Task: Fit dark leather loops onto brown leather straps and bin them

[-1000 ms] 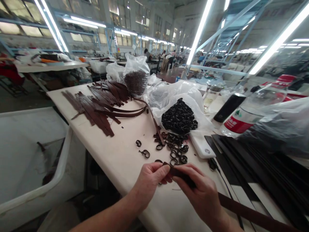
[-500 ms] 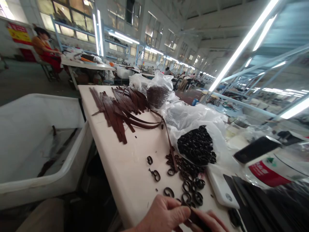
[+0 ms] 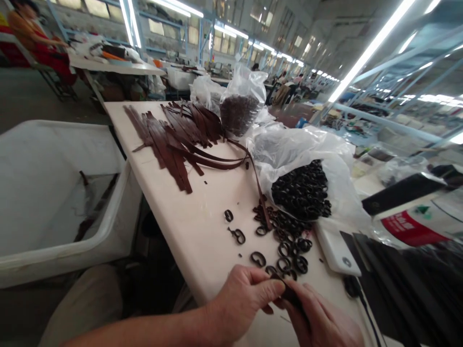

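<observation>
At the near edge of the table (image 3: 195, 236), my left hand (image 3: 240, 299) pinches the end of a dark strip (image 3: 291, 295) between thumb and fingers. My right hand (image 3: 321, 313) is closed round the same strip just to the right, its fingertips close to the left thumb; part of the strip is hidden by the fingers. Just beyond my hands lie several small dark loops (image 3: 284, 249), some piled and some single. An open plastic bag (image 3: 343, 193) holds a heap of black loops (image 3: 302, 190). Brown strips (image 3: 170, 159) lie spread at the far left of the table.
A white power bank-like box (image 3: 338, 250) with a black cable lies right of the loops. Flat black strips (image 3: 390, 279) and a red-labelled bottle (image 3: 412, 224) are at the right. A white bin (image 3: 108, 217) stands left. A person (image 3: 39, 43) sits at another table.
The view has tilted down, so the table things sit higher in the picture and more of my forearm shows. Both hands keep hold of the dark strip.
</observation>
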`<action>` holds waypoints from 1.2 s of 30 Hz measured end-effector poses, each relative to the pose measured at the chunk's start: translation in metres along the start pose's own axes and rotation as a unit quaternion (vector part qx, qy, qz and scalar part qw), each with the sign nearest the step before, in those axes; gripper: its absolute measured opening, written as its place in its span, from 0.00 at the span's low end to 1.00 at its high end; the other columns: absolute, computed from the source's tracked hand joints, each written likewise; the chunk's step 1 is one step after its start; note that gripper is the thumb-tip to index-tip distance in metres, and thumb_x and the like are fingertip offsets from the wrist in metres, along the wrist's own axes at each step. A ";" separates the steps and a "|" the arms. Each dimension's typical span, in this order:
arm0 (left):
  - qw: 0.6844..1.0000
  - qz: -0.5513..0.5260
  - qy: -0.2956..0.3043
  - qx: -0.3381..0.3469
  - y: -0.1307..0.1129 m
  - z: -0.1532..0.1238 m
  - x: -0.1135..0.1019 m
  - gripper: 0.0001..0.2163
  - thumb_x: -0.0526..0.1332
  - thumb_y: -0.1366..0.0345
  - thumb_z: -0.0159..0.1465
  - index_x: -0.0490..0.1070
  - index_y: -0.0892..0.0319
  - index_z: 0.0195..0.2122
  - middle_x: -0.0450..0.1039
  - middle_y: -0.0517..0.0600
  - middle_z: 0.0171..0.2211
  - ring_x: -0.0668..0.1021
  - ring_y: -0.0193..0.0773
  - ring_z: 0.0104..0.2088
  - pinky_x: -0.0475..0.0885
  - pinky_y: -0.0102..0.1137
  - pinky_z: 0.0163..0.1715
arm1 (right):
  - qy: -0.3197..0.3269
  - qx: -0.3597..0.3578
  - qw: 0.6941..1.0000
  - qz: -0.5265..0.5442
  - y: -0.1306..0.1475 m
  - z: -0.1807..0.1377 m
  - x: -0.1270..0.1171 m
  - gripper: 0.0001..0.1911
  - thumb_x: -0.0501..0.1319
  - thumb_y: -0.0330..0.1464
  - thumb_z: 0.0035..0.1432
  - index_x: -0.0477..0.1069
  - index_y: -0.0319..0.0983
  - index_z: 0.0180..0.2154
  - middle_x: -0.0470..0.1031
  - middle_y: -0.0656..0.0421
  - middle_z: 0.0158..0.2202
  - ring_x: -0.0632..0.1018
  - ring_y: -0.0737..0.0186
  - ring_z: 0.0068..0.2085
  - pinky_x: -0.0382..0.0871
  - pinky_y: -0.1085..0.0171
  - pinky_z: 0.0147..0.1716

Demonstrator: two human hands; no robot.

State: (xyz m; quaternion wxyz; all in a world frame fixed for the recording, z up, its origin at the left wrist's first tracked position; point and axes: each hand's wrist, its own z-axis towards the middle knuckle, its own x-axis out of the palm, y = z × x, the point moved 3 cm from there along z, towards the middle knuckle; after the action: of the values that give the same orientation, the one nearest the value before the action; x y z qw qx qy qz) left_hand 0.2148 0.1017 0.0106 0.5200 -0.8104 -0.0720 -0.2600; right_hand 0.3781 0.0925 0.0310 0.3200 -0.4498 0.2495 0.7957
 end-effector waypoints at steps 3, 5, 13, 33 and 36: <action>1.000 0.026 0.003 0.005 0.002 -0.004 -0.004 0.16 0.66 0.53 0.55 0.81 0.65 0.29 0.76 0.53 0.25 0.72 0.37 0.28 0.66 0.30 0.31 | 0.004 0.010 1.000 0.020 0.014 0.013 -0.002 0.12 0.49 0.38 0.71 0.68 0.40 0.41 0.78 0.60 0.27 0.79 0.66 0.24 0.67 0.68 0.25; 0.999 0.052 0.000 0.015 0.002 -0.007 -0.007 0.16 0.66 0.54 0.56 0.80 0.65 0.28 0.74 0.51 0.24 0.71 0.35 0.27 0.65 0.30 0.30 | 0.003 0.011 1.000 0.018 0.019 0.016 -0.002 0.13 0.48 0.37 0.72 0.67 0.39 0.39 0.76 0.61 0.26 0.77 0.66 0.24 0.65 0.68 0.25; 0.964 0.246 0.016 0.096 -0.012 -0.022 -0.014 0.13 0.64 0.57 0.61 0.80 0.63 0.29 0.77 0.51 0.28 0.75 0.39 0.31 0.68 0.30 0.34 | 0.089 0.017 0.993 0.072 0.024 0.006 0.004 0.14 0.48 0.34 0.72 0.63 0.41 0.32 0.69 0.63 0.23 0.70 0.65 0.23 0.54 0.63 0.25; 0.646 0.649 0.244 0.319 -0.054 0.005 -0.006 0.11 0.60 0.63 0.66 0.75 0.62 0.29 0.75 0.49 0.26 0.75 0.37 0.29 0.67 0.30 0.31 | 0.153 0.024 0.985 0.073 0.013 0.005 0.002 0.10 0.51 0.31 0.68 0.61 0.41 0.31 0.69 0.63 0.25 0.66 0.65 0.22 0.46 0.61 0.24; 0.693 0.633 0.249 0.240 -0.071 0.031 -0.012 0.07 0.65 0.62 0.63 0.78 0.59 0.32 0.76 0.47 0.28 0.76 0.34 0.29 0.67 0.27 0.30 | 0.123 0.063 0.987 0.080 0.003 0.007 0.001 0.11 0.50 0.33 0.69 0.62 0.41 0.31 0.70 0.63 0.24 0.67 0.65 0.22 0.47 0.62 0.24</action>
State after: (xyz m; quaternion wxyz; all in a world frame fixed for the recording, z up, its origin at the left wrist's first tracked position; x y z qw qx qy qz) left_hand 0.1882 0.1626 0.0519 0.7373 -0.4174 0.5300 -0.0358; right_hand 0.3715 0.0951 0.0334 0.2501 -0.5016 0.3718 0.7400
